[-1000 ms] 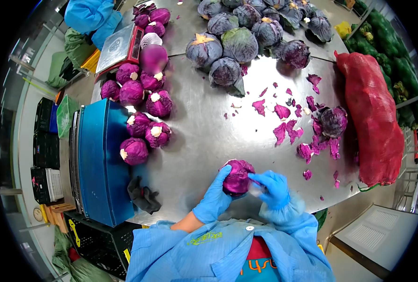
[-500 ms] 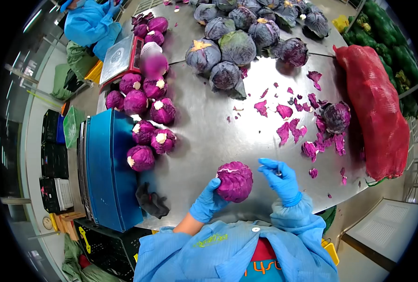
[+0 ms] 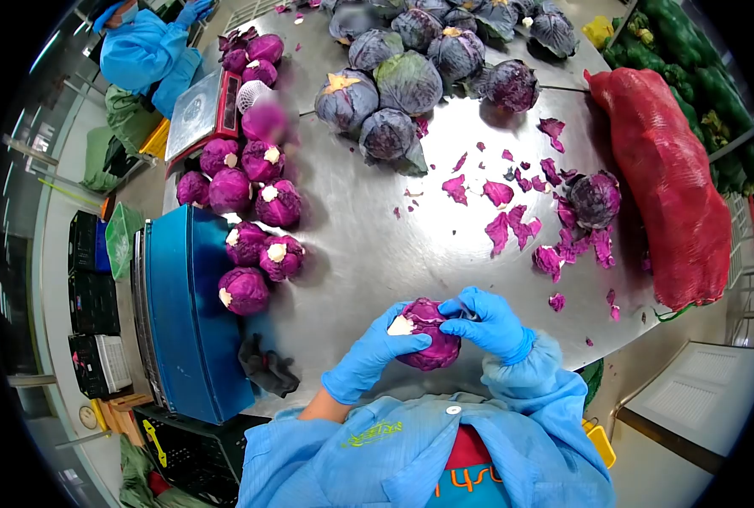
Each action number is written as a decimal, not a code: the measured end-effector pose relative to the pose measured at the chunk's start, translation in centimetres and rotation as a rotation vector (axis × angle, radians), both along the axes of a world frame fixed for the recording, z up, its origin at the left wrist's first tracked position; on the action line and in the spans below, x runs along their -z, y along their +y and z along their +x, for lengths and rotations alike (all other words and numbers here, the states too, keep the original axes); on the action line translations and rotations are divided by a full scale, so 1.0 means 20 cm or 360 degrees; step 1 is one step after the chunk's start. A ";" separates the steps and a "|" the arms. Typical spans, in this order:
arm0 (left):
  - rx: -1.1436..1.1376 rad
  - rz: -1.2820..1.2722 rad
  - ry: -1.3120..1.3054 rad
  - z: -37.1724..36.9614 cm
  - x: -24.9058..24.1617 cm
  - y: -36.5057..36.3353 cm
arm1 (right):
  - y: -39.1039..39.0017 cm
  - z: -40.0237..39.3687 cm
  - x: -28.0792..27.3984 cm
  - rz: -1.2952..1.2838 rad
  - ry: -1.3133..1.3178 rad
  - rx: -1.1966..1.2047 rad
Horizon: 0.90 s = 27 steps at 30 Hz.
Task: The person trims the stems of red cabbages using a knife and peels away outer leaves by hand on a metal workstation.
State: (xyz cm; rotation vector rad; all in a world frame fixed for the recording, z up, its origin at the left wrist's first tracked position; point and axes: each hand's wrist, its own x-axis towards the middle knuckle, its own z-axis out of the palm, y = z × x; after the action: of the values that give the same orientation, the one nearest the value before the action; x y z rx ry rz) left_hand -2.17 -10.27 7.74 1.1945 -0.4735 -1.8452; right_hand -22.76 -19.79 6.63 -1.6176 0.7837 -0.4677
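A trimmed red cabbage (image 3: 432,351) is held over the near edge of the metal table. Its pale cut stem points up and to the left. My gloved left hand (image 3: 375,354) grips it from the left, thumb across the front. My gloved right hand (image 3: 494,326) is closed at the cabbage's upper right, fingertips touching its leaves. A small greyish thing shows between those fingers, too hidden to name. Left of my hands, several trimmed red cabbages (image 3: 243,290) stand in a group on the table.
Untrimmed cabbages (image 3: 407,83) are heaped at the back. Torn purple leaves (image 3: 497,230) and one cabbage (image 3: 595,200) lie right, beside a red mesh sack (image 3: 669,186). A scale (image 3: 195,118), blue box (image 3: 195,313) and dark cloth (image 3: 267,366) are left. Another person (image 3: 144,52) stands back left.
My right hand has moved left onto the cabbage. The cabbage has turned, bringing its pale stem into view. The whole view has shifted slightly.
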 end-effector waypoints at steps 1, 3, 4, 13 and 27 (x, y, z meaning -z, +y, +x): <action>0.0015 0.0014 0.0010 0.01 0.02 0.01 | 0.01 0.00 0.00 -0.0225 0.0068 -0.0025; 0.0109 0.0017 0.0030 0.02 0.09 0.02 | 0.02 0.00 -0.02 -0.0672 0.0201 -0.0076; 0.0188 0.0005 0.0041 0.03 0.15 0.02 | 0.03 0.00 -0.01 -0.0949 0.0253 -0.0087; 0.0540 -0.0133 0.0078 0.09 -0.07 0.01 | -0.21 -0.18 0.16 -0.1370 0.0622 0.0545; 0.0503 -0.0246 -0.0154 0.09 0.02 0.01 | -0.01 0.05 0.01 0.0024 -0.0005 -0.0350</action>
State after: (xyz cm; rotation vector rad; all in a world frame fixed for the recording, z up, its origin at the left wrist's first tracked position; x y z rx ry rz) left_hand -0.34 -10.14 7.24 1.1574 -0.8860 -1.9772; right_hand -21.83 -19.93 6.35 -1.6661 0.5966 -0.3061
